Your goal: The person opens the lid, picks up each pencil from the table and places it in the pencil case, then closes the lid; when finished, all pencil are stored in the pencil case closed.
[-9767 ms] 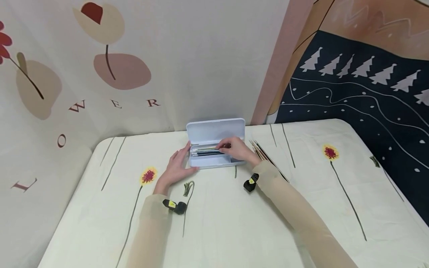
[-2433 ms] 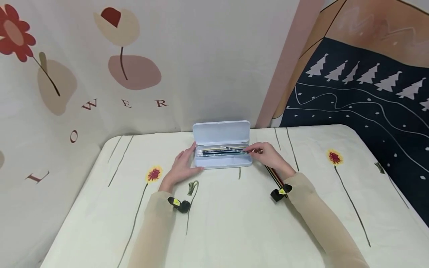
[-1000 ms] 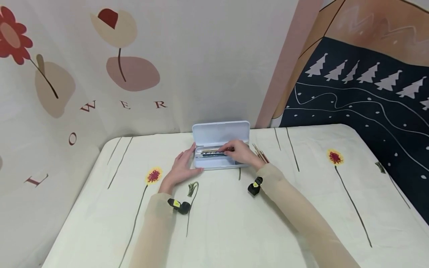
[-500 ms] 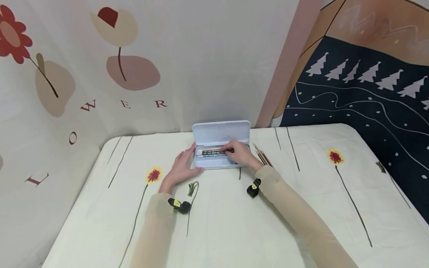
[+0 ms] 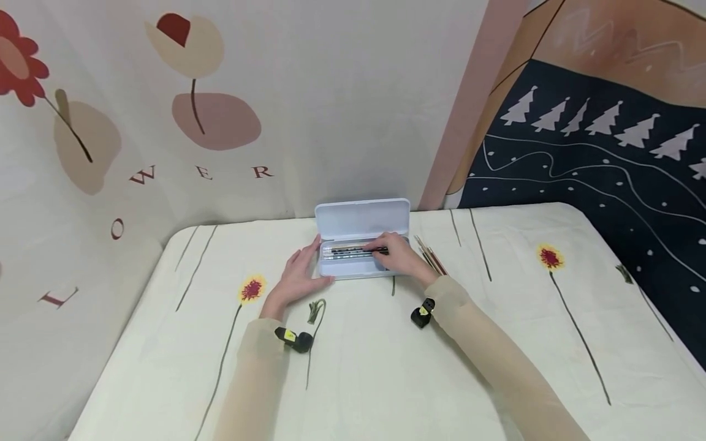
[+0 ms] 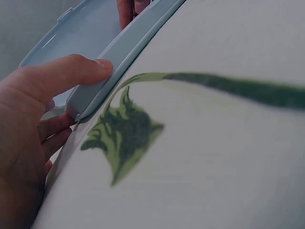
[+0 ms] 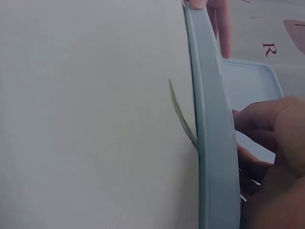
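A pale blue pencil case [image 5: 353, 267] stands with its lid [image 5: 361, 220] raised, near the table's back edge. Several pencils [image 5: 344, 250] lie lengthwise in it, their pale ends to the left. My left hand [image 5: 298, 275] holds the case's left end. In the left wrist view, its thumb [image 6: 86, 69] presses the front wall and its other fingers are at the end. My right hand [image 5: 399, 254] reaches into the case from the right, curled fingers pinching a dark pencil among the others. In the right wrist view, the case wall [image 7: 217, 143] partly hides those fingertips.
Several loose pencils [image 5: 430, 252] lie slantwise right of the case, partly behind my right wrist. A white cloth [image 5: 364, 367] with printed flowers covers the table. A patterned curtain [image 5: 331, 122] hangs close behind the case.
My right hand, earlier right of the case with a pencil tilted over it, has moved left into the case and then shifted slightly right. My left hand has stayed on the case.
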Demonstrator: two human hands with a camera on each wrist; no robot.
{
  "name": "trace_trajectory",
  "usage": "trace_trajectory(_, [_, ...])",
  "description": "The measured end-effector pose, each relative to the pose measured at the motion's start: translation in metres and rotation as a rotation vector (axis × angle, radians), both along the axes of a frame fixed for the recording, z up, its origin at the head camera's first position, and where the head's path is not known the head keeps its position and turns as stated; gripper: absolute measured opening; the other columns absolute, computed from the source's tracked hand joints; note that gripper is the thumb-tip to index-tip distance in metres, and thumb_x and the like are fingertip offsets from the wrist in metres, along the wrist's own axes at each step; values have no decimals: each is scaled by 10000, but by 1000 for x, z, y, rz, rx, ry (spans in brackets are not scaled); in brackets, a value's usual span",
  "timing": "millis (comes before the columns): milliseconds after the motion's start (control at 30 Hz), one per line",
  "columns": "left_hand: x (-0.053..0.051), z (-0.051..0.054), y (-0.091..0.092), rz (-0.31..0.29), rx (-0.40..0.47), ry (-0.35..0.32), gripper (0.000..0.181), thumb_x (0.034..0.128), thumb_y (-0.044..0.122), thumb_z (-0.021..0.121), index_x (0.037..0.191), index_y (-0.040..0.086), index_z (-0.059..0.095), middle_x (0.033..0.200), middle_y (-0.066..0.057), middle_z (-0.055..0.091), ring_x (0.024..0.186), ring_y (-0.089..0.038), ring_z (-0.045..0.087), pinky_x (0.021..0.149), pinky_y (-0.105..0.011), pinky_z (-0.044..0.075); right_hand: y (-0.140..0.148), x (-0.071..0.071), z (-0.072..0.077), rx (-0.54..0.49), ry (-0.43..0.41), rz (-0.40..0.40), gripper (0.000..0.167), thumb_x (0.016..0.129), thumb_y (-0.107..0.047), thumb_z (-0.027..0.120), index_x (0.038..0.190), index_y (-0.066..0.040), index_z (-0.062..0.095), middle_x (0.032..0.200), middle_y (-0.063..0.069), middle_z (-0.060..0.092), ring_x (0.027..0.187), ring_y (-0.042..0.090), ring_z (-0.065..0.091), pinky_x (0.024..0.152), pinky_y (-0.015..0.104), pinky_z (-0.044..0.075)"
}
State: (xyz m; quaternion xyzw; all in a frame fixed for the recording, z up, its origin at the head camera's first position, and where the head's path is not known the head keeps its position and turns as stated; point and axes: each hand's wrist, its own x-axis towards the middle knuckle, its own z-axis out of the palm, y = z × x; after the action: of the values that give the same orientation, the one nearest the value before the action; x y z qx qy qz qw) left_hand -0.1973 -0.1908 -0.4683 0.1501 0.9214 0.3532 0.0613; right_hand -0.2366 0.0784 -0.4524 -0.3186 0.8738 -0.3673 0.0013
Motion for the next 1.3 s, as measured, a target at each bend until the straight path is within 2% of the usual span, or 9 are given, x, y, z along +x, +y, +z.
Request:
trace_trajectory(133, [0, -1, -1, 1, -1, 20, 1011, 801, 337, 741, 1556, 92, 116, 1580, -108, 213, 1428, -325, 194, 1170, -442, 15, 0, 5, 3, 80, 17, 42, 307, 880, -27, 603, 1175, -1, 686, 1100, 198, 621, 1026, 345, 543, 887, 457, 426])
trace_trajectory(300, [0, -3, 0, -1, -2, 21, 1013, 803, 350, 739, 1558, 99, 111, 1579, -100, 218, 1428, -313, 200, 1171, -431, 16, 1, 9, 6, 111, -38, 51, 327, 899, -61, 593, 1213, 1, 660, 1171, 226, 581, 1108, 374, 506, 954, 482, 400])
trace_trajectory(533, [-1, -2, 0, 4, -10, 18, 1014, 806, 354, 737, 1558, 101, 105, 1582, -97, 212, 1429, -307, 197, 1171, -429, 15, 10, 12, 12, 27, -108, -6, 317, 898, -30, 569, 1199, 16, 658, 1214, 235, 565, 1164, 377, 505, 1004, 484, 397])
trace_trajectory(733, [-1, -2, 0, 6, -18, 15, 1012, 808, 356, 734, 1559, 107, 102, 1584, -94, 205, 1430, -304, 194, 1171, -424, 16, 20, 16, 21, -7, -139, -64, 249, 913, -68, 583, 1126, -21, 704, 1179, 155, 634, 1140, 305, 562, 976, 434, 440])
trace_trajectory(967, [-1, -3, 0, 4, -18, 20, 1003, 812, 352, 729, 1558, 101, 108, 1583, -102, 207, 1428, -310, 202, 1171, -429, 20, 30, 18, 20, -53, -158, -44, 219, 913, -42, 577, 1088, 2, 699, 1105, 134, 665, 1032, 264, 595, 935, 412, 463])
trace_trajectory(1300, [-1, -3, 0, -8, -7, 27, 1006, 806, 349, 731, 1556, 89, 113, 1581, -105, 212, 1429, -300, 203, 1171, -428, 17, 52, 26, 25, -113, -173, -57, 203, 913, 4, 564, 1065, 51, 689, 1125, 178, 655, 1087, 317, 581, 957, 461, 465])
